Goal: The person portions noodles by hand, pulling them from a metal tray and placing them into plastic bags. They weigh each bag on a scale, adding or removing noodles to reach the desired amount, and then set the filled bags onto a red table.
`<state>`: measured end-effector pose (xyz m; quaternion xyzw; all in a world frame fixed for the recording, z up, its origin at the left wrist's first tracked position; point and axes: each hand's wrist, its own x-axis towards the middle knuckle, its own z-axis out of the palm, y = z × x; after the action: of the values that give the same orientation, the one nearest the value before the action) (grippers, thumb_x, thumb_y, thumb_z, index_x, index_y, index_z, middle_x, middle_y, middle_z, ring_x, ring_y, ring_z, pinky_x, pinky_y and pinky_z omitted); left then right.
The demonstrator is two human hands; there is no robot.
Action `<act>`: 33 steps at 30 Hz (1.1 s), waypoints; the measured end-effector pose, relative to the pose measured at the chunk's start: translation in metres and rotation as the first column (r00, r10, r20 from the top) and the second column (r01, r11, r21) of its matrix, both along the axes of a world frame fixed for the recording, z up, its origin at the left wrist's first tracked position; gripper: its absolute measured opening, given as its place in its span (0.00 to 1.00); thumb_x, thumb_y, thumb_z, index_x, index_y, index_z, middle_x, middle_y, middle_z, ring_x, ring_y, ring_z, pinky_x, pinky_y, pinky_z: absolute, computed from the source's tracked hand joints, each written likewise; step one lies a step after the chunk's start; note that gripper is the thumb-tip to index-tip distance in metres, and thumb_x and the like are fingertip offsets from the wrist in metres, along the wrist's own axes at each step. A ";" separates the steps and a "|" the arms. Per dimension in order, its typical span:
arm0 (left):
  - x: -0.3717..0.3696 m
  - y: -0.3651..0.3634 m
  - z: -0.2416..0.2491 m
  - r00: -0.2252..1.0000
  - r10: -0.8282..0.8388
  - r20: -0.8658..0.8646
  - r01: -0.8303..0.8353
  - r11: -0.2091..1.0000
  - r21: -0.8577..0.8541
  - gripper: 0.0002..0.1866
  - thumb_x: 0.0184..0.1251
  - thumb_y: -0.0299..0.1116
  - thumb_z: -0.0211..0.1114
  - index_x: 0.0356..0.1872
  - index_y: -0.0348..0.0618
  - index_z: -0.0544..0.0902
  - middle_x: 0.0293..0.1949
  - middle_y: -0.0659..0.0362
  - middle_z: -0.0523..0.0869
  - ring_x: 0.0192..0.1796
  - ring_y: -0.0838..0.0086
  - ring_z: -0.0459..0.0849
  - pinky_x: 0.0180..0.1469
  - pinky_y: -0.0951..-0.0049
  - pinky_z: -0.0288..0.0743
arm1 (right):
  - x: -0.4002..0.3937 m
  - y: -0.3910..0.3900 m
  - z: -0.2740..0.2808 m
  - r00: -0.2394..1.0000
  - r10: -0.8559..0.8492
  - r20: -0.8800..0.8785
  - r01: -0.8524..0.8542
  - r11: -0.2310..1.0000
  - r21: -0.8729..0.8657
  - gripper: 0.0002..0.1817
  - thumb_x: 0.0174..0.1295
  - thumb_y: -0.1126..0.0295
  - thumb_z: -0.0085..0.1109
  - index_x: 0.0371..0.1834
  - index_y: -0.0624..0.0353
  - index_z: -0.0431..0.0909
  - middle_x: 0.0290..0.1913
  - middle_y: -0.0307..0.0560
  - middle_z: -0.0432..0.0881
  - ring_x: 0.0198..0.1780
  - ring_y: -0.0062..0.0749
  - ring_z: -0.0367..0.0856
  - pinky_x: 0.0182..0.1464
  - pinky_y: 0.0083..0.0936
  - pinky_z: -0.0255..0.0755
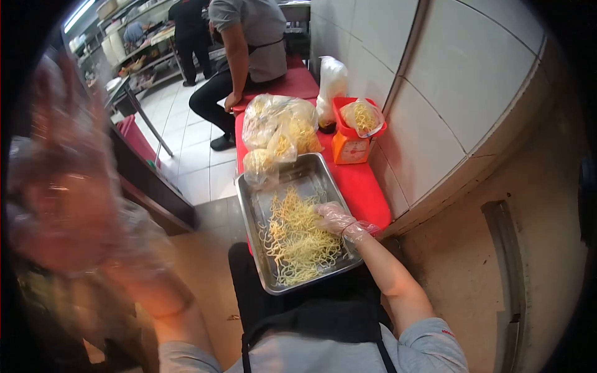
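Observation:
My left hand (65, 205), in a clear plastic glove, is raised close to the camera at the left. It is blurred, but its fingers point up and apart, with nothing visible in them. At the right side of a metal tray (250, 233), my gloved right hand (336, 219) has its bent fingers closed in the yellow noodles (298, 239); the fingertips are partly hidden. The loose noodles lie spread over the tray. The tray's near end is over my lap, its far end on a red bench (367, 199).
Bags of noodles (283, 124) lie beyond the tray. An orange scale (352, 149) carries a red basin with a noodle bag (362, 118), beside a white plastic bag (333, 87). A seated person (249, 43) occupies the far bench; another stands farther back. A tiled wall (460, 81) borders the right.

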<state>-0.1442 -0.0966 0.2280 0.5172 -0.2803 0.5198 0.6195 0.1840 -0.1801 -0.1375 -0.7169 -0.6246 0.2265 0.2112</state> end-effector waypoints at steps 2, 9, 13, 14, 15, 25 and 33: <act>-0.006 -0.029 0.023 0.995 -0.096 -0.018 0.097 0.967 0.234 0.20 0.70 0.49 0.54 0.36 0.40 0.80 0.69 0.44 0.66 0.75 0.59 0.55 0.76 0.51 0.35 | -0.002 -0.001 0.001 1.000 -0.002 0.029 0.003 1.000 -0.027 0.21 0.50 0.61 0.63 0.47 0.59 0.79 0.43 0.64 0.82 0.48 0.56 0.80 0.51 0.42 0.73; -0.001 -0.071 0.036 0.992 -0.099 -0.080 0.124 0.892 0.436 0.21 0.69 0.51 0.53 0.39 0.41 0.78 0.70 0.43 0.65 0.76 0.59 0.54 0.76 0.50 0.33 | -0.001 -0.004 -0.015 0.999 -0.013 -0.041 0.018 0.994 0.112 0.21 0.50 0.60 0.63 0.46 0.58 0.80 0.38 0.64 0.83 0.45 0.56 0.81 0.49 0.42 0.74; 0.000 -0.077 0.037 0.991 -0.098 -0.089 0.128 0.884 0.450 0.21 0.69 0.52 0.52 0.41 0.42 0.77 0.70 0.43 0.64 0.76 0.59 0.53 0.75 0.50 0.33 | -0.001 -0.005 -0.017 0.999 -0.020 -0.048 0.026 0.992 0.125 0.21 0.51 0.59 0.63 0.46 0.59 0.81 0.39 0.63 0.83 0.45 0.55 0.81 0.49 0.42 0.73; -0.001 -0.078 0.035 0.992 -0.096 -0.086 0.125 0.881 0.455 0.22 0.69 0.53 0.52 0.42 0.42 0.77 0.70 0.43 0.63 0.76 0.59 0.53 0.75 0.50 0.32 | -0.001 -0.005 -0.014 0.999 -0.026 -0.048 0.031 0.994 0.106 0.21 0.51 0.59 0.63 0.46 0.59 0.81 0.39 0.63 0.83 0.46 0.55 0.81 0.50 0.41 0.73; -0.001 -0.079 0.035 0.991 -0.098 -0.088 0.127 0.880 0.457 0.22 0.69 0.53 0.52 0.42 0.42 0.76 0.70 0.43 0.63 0.76 0.59 0.52 0.75 0.50 0.32 | -0.002 -0.006 -0.010 0.998 -0.030 -0.048 0.034 0.996 0.084 0.22 0.51 0.59 0.63 0.47 0.59 0.81 0.39 0.63 0.83 0.46 0.55 0.81 0.50 0.41 0.73; -0.002 -0.080 0.040 0.991 -0.091 -0.095 0.126 0.870 0.477 0.24 0.69 0.56 0.50 0.47 0.43 0.74 0.71 0.43 0.61 0.76 0.58 0.50 0.75 0.48 0.30 | -0.003 -0.005 -0.014 0.999 -0.029 0.017 0.027 0.996 0.082 0.22 0.51 0.58 0.62 0.46 0.59 0.81 0.40 0.61 0.83 0.47 0.54 0.81 0.52 0.43 0.73; -0.002 -0.082 0.041 0.991 -0.083 -0.108 0.125 0.868 0.481 0.27 0.68 0.58 0.49 0.51 0.44 0.72 0.72 0.43 0.59 0.77 0.57 0.49 0.75 0.47 0.29 | -0.007 -0.001 -0.003 1.000 0.011 -0.013 -0.011 0.999 0.034 0.22 0.53 0.59 0.62 0.49 0.59 0.80 0.45 0.61 0.83 0.50 0.53 0.80 0.54 0.41 0.72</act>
<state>-0.1463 -0.1787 0.2691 0.6618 -0.4031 0.3764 0.5077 0.1774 -0.1814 -0.1408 -0.7081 -0.6309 0.2218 0.2264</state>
